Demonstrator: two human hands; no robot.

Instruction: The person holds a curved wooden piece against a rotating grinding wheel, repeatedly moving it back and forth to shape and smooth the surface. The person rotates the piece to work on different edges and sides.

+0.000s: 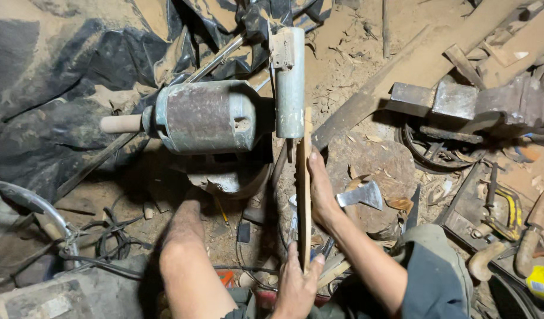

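Note:
I hold a thin wooden board point(305, 155) edge-on, its far end touching the side of a grey-green disc housing point(290, 82). This housing sits on the end of a rusty drum-shaped motor point(207, 116). My right hand point(320, 192) presses flat against the board's right side near its middle. My left hand point(296, 285) grips the board's near end from below. My bare knee point(186, 266) rises to the left of the hands.
A small axe point(361, 195) rests on a wood stump point(375, 159) just right of my right hand. A heavy metal vise point(473, 101) stands at the right, with tools and a yellow can point(541, 281) below. Black plastic sheeting point(53, 88) and cables lie left. Sawdust covers the ground.

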